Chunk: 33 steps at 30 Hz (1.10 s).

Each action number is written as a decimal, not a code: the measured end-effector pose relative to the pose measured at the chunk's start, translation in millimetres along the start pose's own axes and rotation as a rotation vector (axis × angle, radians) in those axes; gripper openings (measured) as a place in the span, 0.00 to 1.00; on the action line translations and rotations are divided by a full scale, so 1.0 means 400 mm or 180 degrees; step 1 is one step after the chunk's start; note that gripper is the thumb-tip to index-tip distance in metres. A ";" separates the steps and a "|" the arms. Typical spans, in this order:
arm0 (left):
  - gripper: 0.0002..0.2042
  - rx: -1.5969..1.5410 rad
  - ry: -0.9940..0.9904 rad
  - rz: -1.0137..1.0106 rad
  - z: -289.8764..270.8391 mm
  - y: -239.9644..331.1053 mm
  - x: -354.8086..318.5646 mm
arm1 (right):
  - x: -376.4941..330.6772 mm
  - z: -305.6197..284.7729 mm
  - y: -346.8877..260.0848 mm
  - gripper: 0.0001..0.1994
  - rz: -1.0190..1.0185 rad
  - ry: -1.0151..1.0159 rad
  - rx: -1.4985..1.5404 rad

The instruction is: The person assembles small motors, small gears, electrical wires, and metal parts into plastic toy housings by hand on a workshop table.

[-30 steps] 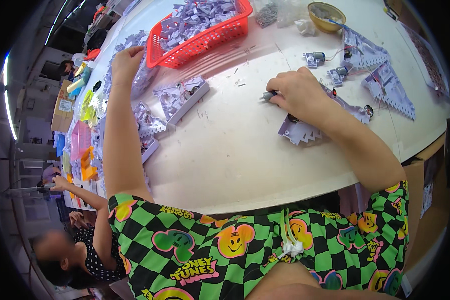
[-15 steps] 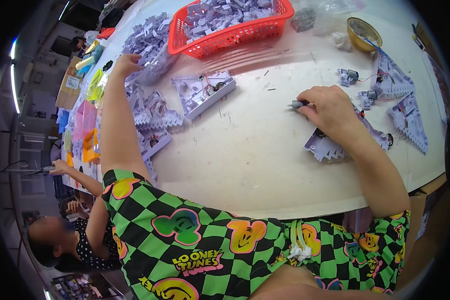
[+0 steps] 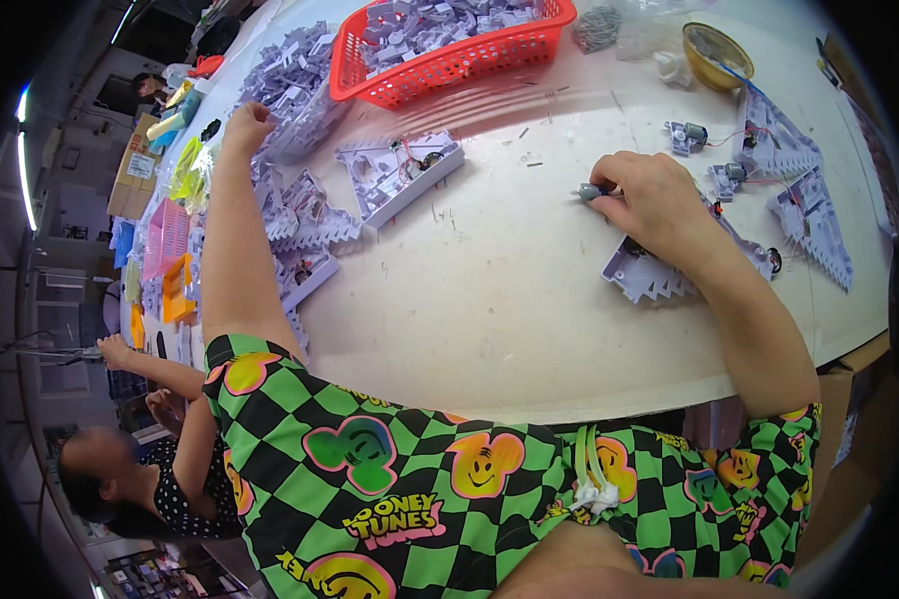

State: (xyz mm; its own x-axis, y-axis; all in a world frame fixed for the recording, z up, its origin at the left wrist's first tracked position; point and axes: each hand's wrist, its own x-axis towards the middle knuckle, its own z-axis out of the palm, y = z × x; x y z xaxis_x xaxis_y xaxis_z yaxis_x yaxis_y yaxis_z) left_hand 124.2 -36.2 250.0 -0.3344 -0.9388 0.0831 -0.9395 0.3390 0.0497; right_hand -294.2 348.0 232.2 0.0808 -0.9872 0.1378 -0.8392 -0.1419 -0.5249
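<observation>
- The pale table (image 3: 489,339) filled the middle of the scene, reaching from the near edge to the far side.
- A co-worker in a polka-dot top (image 3: 185,489) was at the near left.
- A red perforated basket (image 3: 459,72) stood at the far side, loaded with pale lilac plastic parts (image 3: 435,28).
- Left of the basket lay a heap of similar parts (image 3: 295,75).
- A wired plastic half-shell (image 3: 420,185) lay left of centre, nearer than the basket.
- A toothed half-shell (image 3: 641,275) lay on the right, partly hidden by the right hand and forearm; two more toothed half-shells (image 3: 774,140) (image 3: 819,235) lay farther right.
- The right hand (image 3: 654,200) was right of centre, its fingers clamped on a small motor.
- The left hand (image 3: 245,130) was just beside the heap, fingers bent; whether they gripped anything could not be told.
- A yellowish bowl (image 3: 714,70) sat at the far right.
- Two motors in plastic mounts (image 3: 687,137) (image 3: 726,180) lay beyond the right hand, wires running right.
- The held small motor (image 3: 589,193) stuck out leftward from the right hand's fingertips, over the table.
</observation>
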 end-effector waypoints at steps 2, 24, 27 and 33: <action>0.15 0.0099 0.0012 0.0067 -0.006 0.015 -0.009 | -0.002 0.002 0.005 0.07 0.0013 0.0000 -0.0034; 0.20 -0.1007 0.0674 0.2187 0.034 0.734 -0.601 | 0.058 -0.064 0.049 0.10 -0.0577 0.0825 -0.0273; 0.25 -0.1506 0.0614 0.2025 0.006 0.723 -0.579 | 0.047 -0.089 0.011 0.09 -0.0661 0.0883 -0.0095; 0.23 -0.1891 0.0336 0.1720 0.035 0.752 -0.560 | 0.020 -0.099 -0.032 0.09 -0.0680 0.0505 0.0494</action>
State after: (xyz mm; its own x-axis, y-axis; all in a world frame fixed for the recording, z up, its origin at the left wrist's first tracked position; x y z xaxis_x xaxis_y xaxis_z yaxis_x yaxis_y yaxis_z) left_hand -84.6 275.2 232.4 -0.6941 -0.6351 0.3388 -0.4434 0.7480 0.4938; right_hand -304.2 344.9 273.3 0.1514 -0.9117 0.3819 -0.7191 -0.3667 -0.5903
